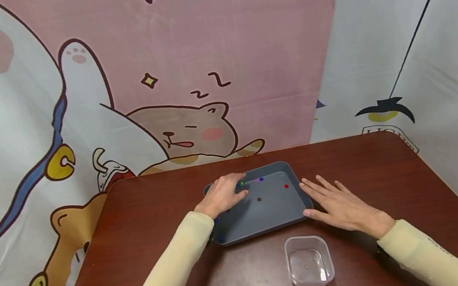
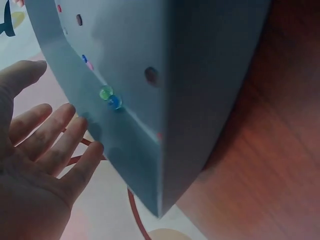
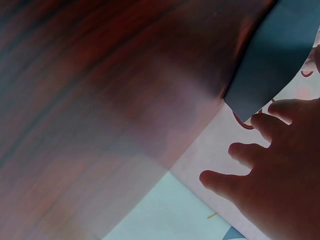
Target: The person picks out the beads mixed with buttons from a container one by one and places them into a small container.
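Observation:
A shallow grey tray lies on the table with several small coloured pieces scattered in it. My left hand hovers over its back left part, fingers loosely extended and holding nothing. In the left wrist view a clear green ball and a clear blue ball sit together by the tray's side wall, near the left fingertips. A red piece and a dark piece lie farther right. At the tray's right edge is my right hand, fingers spread, thumb and fingertips right at the rim, with nothing in its grasp.
A clear square plastic container stands on the dark red-brown wooden table, in front of the tray's right half. Behind the table's far edge hangs a cartoon-printed cloth, and more cloth borders the sides.

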Motion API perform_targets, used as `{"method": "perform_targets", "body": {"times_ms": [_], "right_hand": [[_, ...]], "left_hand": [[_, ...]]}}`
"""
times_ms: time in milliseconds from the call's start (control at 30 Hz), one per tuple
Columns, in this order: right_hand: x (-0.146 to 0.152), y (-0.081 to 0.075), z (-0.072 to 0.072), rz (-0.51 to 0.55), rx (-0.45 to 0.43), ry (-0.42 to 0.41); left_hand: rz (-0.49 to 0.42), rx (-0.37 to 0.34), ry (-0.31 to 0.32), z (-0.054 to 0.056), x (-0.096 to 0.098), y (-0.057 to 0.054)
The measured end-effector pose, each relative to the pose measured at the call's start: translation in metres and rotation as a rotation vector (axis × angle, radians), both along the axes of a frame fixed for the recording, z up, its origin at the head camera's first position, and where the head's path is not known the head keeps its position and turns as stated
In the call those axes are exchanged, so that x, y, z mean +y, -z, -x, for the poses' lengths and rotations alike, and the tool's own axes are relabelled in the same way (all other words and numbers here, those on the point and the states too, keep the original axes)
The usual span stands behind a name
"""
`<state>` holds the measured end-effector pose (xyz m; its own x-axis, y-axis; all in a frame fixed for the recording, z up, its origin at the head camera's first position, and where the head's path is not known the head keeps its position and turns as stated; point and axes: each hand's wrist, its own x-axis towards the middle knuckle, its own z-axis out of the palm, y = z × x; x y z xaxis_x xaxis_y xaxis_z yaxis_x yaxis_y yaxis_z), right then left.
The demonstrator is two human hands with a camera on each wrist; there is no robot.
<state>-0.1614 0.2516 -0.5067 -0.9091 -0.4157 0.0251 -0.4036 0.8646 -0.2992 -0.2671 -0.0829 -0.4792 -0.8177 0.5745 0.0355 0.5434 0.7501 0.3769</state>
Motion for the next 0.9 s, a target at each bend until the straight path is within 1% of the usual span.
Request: {"method": "perform_targets", "body": {"times_ms": [200,433,600,767,900], "right_hand": [[0.0,-0.001,0.0,-0.001,0.0,0.004],[0.0,-0.001,-0.001,-0.004,-0.003,0.003],[-0.001,-0.001,-0.002,-0.013,-0.004,0.006],[-0.001,-0.001,-0.002,-0.011,-0.006,0.006],[-0.001,-0.001,-0.002,-0.012,-0.007,0.007]], "left_hand": [[0.04,-0.001,0.013,0.001,0.002,-0.007],[0.07,-0.004,0.017,0.003,0.01,-0.013],[0.091,0.003,0.005,0.008,0.013,-0.012],[0.113,0.008,0.001,0.014,0.013,-0.007],[0.123,0.006,-0.006,0.016,0.014,-0.004]]}}
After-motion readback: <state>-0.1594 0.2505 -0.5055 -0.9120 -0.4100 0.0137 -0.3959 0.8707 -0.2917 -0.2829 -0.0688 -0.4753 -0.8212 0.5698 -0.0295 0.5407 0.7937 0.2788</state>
